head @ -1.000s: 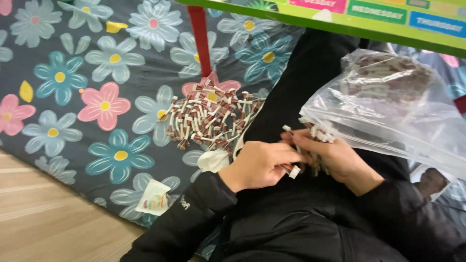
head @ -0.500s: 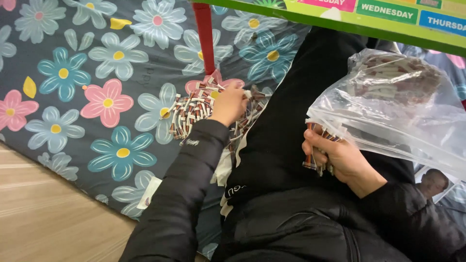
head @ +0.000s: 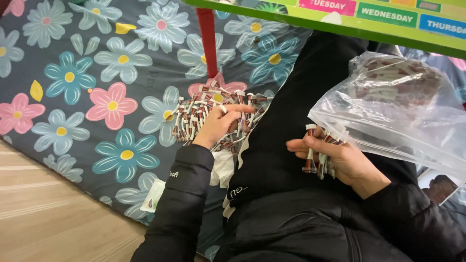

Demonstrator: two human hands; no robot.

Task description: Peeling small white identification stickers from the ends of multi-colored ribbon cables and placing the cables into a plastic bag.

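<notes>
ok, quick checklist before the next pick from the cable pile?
1. Left hand on the pile of small cables: ok, fingers rest on it.
2. One cable pinched: cannot tell, the grip is hidden.
3. Right hand grips its bundle of cables: ok.
4. Clear plastic bag within reach: ok, beside the right hand.
5. Bag mouth open: cannot tell.
6. Pile stays on the flowered mat: ok.

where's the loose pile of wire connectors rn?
Head view, left of centre: the pile of wire connectors lies on the flowered mat beside the person's black-clad leg, under the left hand, just below the red table leg.
</notes>
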